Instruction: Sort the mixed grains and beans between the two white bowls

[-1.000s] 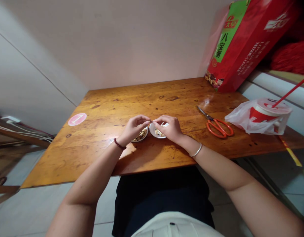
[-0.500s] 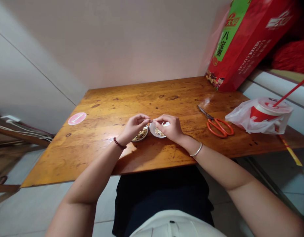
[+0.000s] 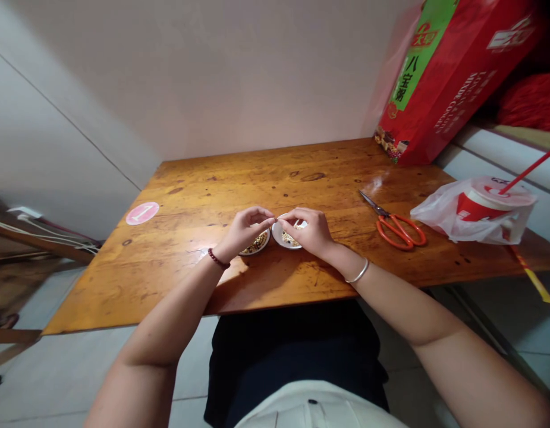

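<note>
My left hand (image 3: pixel 248 230) and my right hand (image 3: pixel 307 229) meet fingertip to fingertip above two small white bowls. Both are closed in a pinch; whatever sits between the fingertips is too small to make out. Under my left hand is the left bowl (image 3: pixel 260 250), holding beads (image 3: pixel 257 242) in pale, yellowish and dark tones, partly hidden by the hand. Below my right fingers stands the right bowl (image 3: pixel 278 236), with some pale beads (image 3: pixel 291 240) in it. A thin dark thread (image 3: pixel 195 251) seems to lie on the table left of my left hand.
Orange-handled scissors (image 3: pixel 397 230) lie open on the wooden table (image 3: pixel 203 196), right of my right hand. Farther right stands a bagged drink cup (image 3: pixel 480 202) with a red straw. A red box (image 3: pixel 439 89) is at the back right, a round pink sticker (image 3: pixel 142 213) at the left.
The fingertips are pressed closer together than before, and the small reddish thing seen between them is less visible. The whole view has shifted slightly; the bowls and scissors stay in place.
</note>
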A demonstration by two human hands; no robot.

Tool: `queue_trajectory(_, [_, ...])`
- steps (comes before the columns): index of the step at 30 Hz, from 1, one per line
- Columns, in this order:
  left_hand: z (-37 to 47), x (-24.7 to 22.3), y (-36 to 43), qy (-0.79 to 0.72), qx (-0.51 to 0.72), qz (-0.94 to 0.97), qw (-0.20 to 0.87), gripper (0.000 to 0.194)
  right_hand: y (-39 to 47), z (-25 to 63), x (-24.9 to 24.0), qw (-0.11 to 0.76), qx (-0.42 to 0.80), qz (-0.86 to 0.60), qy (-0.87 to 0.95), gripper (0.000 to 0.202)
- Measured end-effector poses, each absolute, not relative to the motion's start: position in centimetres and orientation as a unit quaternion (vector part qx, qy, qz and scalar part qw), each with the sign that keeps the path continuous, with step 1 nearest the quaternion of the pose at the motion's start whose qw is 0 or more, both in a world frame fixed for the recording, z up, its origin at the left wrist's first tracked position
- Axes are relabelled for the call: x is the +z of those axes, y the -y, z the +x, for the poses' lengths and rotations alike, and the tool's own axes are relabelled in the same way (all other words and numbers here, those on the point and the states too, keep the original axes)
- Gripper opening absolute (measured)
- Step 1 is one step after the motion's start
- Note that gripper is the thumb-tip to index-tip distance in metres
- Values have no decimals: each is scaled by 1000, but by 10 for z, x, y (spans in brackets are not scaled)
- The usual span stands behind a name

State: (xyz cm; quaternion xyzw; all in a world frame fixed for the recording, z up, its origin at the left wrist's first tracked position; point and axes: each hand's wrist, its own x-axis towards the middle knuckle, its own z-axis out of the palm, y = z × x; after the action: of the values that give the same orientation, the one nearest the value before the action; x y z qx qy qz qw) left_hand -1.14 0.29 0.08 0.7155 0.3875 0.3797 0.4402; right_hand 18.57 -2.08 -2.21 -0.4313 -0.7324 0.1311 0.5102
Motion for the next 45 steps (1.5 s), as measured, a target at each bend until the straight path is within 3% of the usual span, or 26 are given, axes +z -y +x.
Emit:
queue_trajectory(14, [-15, 2, -2, -427, 339, 777, 314, 46, 15, 183, -30, 472, 231, -453, 720, 14])
queue_trajectory(27, [-18, 7, 2, -447, 307, 820, 183, 33, 15, 183, -28, 455, 203, -465, 732, 10])
queue_trajectory(31, [-33, 19, 0, -487, 224, 839, 89, 21, 12, 183, -32, 472, 234, -472, 708, 12])
queue_trajectory(34, [-45, 25, -4, -511, 126, 847, 79, 15, 10, 183, -35, 482, 255, -477, 690, 12])
queue_trajectory(40, [-49, 21, -5, -484, -19, 873, 52, 34, 8, 185, -36, 438, 216, -514, 705, 11])
queue_trajectory(45, [-47, 15, -6, -489, -31, 870, 49, 37, 7, 185, -38, 424, 206, -524, 710, 12])
